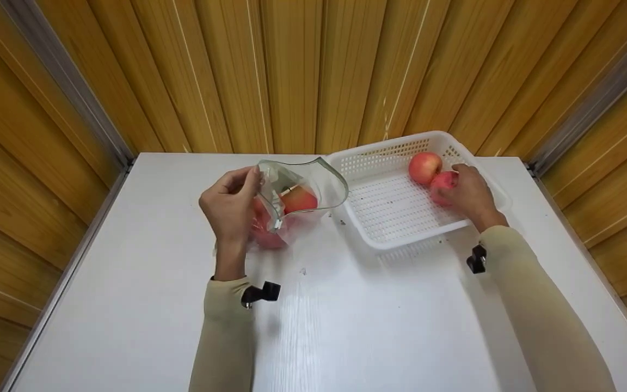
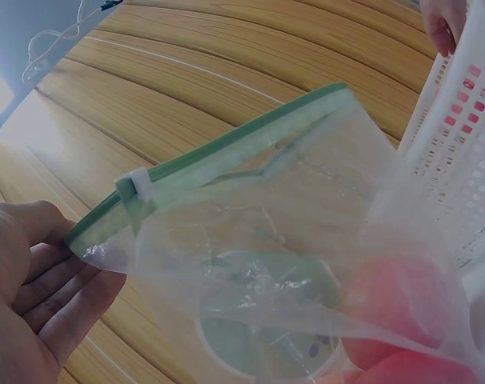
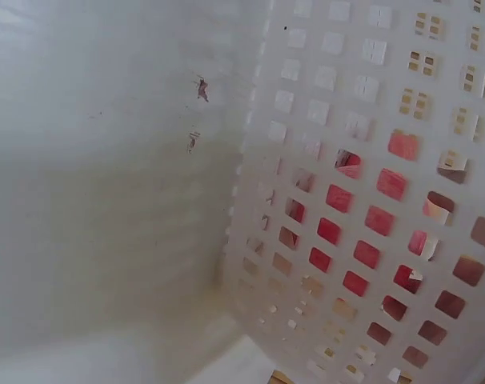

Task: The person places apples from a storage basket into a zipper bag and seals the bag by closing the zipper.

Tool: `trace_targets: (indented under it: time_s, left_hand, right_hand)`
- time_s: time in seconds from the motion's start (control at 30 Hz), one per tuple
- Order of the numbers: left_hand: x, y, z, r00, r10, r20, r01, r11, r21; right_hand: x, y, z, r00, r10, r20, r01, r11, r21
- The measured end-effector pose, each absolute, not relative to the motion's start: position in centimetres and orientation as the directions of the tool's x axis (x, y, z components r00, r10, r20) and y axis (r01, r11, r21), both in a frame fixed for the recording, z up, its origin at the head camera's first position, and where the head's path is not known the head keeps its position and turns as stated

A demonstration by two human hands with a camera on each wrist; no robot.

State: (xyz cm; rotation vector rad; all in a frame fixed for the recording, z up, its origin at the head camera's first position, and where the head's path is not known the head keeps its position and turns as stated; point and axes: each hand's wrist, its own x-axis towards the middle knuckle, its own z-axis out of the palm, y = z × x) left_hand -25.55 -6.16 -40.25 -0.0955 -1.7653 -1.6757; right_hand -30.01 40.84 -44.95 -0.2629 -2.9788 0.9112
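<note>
My left hand (image 1: 229,207) pinches the corner of a clear zip bag (image 2: 266,216) by its green zip edge. The bag's mouth gapes, and a white slider (image 2: 138,186) sits near the pinched end. Inside show red apples (image 1: 298,200), blurred by the plastic in the left wrist view. Over at the white basket (image 1: 422,237), my right hand (image 1: 472,196) curls its fingers round an apple (image 1: 442,190). Another apple (image 1: 425,165) lies against it at the basket's back right. The right wrist view shows red through the basket wall (image 3: 370,216), which hides the hand.
A white table (image 1: 346,321) carries the bag and basket, which stand side by side near its back edge. Wood-look panels (image 1: 292,76) rise behind and on both sides. Small dark marks (image 3: 201,88) dot the tabletop beside the basket.
</note>
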Motion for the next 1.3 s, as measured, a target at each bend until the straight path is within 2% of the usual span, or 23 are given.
trace_targets:
  time_s: [0.5,0.83,1.3]
  left_hand:
    - [-25.6,-6.2,-40.3,-0.765,-0.388,0.514,0.494,0.16,0.855]
    - [-25.6,-5.9,-40.1,-0.775,-0.414,0.478,0.454,0.163,0.876]
    - [-25.9,-6.1,-39.9,-0.77,-0.392,0.503,0.485,0.151,0.861]
  right_hand:
    - [-30.1,40.9,-44.8,-0.984,0.134,-0.119,0.177,0.831,-0.527]
    - [-30.3,40.9,-44.9,-0.976,0.132,-0.174,0.21,0.787,-0.58]
    - [-29.8,40.0,-44.0,-0.981,0.165,-0.104,0.193,0.744,-0.639]
